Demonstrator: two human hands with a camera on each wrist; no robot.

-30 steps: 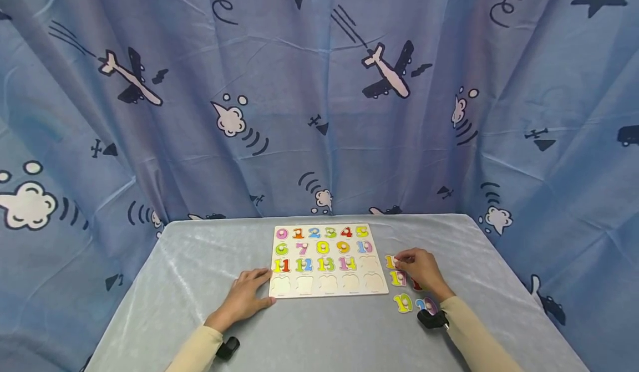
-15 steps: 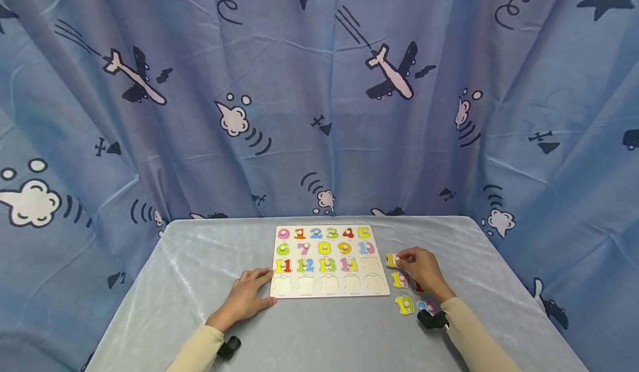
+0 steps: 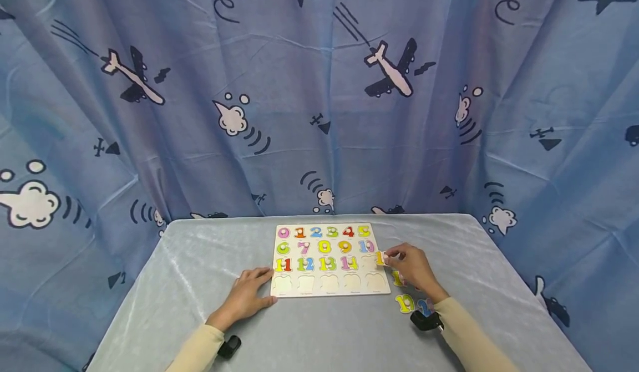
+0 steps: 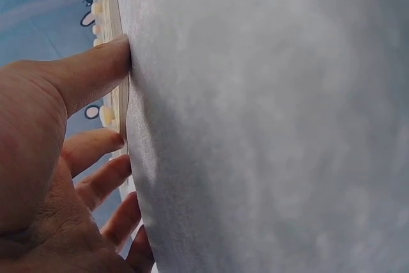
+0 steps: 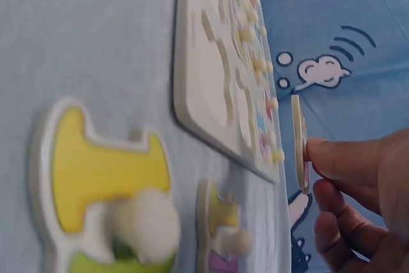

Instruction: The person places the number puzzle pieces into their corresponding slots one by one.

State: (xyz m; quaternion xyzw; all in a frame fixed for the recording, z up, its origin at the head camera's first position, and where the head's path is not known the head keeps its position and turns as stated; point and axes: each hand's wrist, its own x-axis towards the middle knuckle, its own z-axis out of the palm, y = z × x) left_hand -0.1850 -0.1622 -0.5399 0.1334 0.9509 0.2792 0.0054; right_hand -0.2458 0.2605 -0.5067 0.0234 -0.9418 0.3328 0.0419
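Note:
A wooden number puzzle board [image 3: 329,293] lies on the cloth, its upper rows filled with knobbed number pieces. My left hand [image 3: 244,295] rests against its left side; in the left wrist view the thumb [image 4: 96,71] and fingertips touch the board edge. Between thumb and fingers, my right hand [image 3: 413,266] pinches a number piece [image 3: 380,258] showing a yellow 1; its other digit is hidden by the fingers. That piece overlaps the board's right edge in the head view. In the right wrist view the piece [image 5: 298,145] is raised off the table, held on edge.
Loose pieces lie right of the board: a yellow-green 19 [image 3: 405,304], a partly covered yellow-and-pink piece [image 3: 398,278] and a blue piece [image 3: 425,306] by the right wrist. Recesses [image 5: 217,75] show in the board's lower rows. A patterned blue curtain [image 3: 319,156] stands behind the table.
My right hand has lifted the yellow 1 piece from the cloth and carried it left to the board's right edge. The left hand stays at the board's left side.

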